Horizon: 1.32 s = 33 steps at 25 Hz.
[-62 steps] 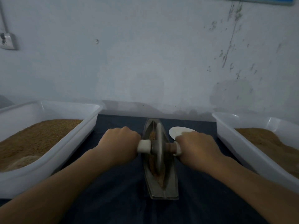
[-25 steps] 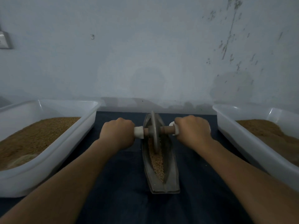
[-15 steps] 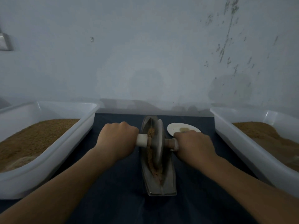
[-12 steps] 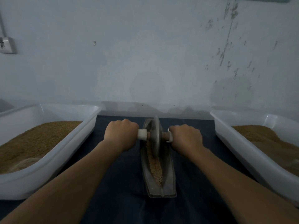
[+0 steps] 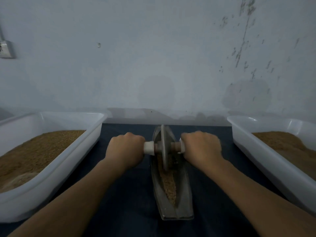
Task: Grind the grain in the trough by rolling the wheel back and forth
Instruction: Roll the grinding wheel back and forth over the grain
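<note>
A narrow boat-shaped metal trough (image 5: 185,199) lies lengthwise on the dark cloth in front of me. Brown grain (image 5: 169,185) fills its near half. A thin metal wheel (image 5: 163,147) stands upright in the trough's far half, on a wooden axle with white end caps. My left hand (image 5: 125,150) grips the left handle, my right hand (image 5: 201,147) grips the right handle. Both fists are level on either side of the wheel. The far part of the trough is hidden behind the wheel.
A white plastic tub (image 5: 71,156) of brown grain stands close on the left. Another white tub (image 5: 266,154) with finer brown material stands on the right. A pale wall rises just behind the table's back edge. Dark cloth (image 5: 130,211) covers the table.
Over the earlier frames the wheel rolled toward me and away again. Since half a second ago it has stayed near the far end, and the small white plate stays hidden behind my right hand.
</note>
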Motion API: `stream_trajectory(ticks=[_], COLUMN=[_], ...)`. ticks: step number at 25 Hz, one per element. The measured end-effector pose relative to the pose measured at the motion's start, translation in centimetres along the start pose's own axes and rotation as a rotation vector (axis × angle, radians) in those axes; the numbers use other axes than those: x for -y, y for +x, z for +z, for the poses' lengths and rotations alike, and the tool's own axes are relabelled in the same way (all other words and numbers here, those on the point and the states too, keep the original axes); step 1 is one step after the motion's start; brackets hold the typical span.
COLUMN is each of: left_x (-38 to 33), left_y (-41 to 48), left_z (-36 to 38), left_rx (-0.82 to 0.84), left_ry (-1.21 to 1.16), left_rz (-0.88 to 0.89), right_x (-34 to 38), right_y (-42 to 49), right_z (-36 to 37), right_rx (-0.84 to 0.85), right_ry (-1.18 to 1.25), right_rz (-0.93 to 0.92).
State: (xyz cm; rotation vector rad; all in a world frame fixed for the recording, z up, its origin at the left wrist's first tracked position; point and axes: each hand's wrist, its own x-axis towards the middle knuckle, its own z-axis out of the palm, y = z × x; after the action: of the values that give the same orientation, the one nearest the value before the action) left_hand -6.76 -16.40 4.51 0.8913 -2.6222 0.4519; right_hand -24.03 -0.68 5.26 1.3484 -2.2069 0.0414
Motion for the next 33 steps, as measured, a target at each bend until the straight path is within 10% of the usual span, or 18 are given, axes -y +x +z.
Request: stream_trajectory(ticks=[9,17,24,33], left_x=[0.7,-1.1,0.6,-0.8], left_y=[-5.1,0.1,-4.0,0.3], left_z=[-1.5,-0.7,-1.9,-1.2], left_rx=[-0.115,0.022,-0.156,0.022], left_ry=[0.033,0.018,0.113,0.072], left_rz=[0.124,-0.062,0.182,0.053], right_x=[-1.5,0.0,-1.6,-0.8], right_y=[-5.0,0.8,-4.6,-0.2], right_z=[-2.1,1.3,-0.2,0.9], right_rx=[-0.214,-0.066,-0.229,0.017], right_ry=[-0.066,-0.019,-0.073,0.048], right_rz=[-0.133,0.019,-0.084,0.007])
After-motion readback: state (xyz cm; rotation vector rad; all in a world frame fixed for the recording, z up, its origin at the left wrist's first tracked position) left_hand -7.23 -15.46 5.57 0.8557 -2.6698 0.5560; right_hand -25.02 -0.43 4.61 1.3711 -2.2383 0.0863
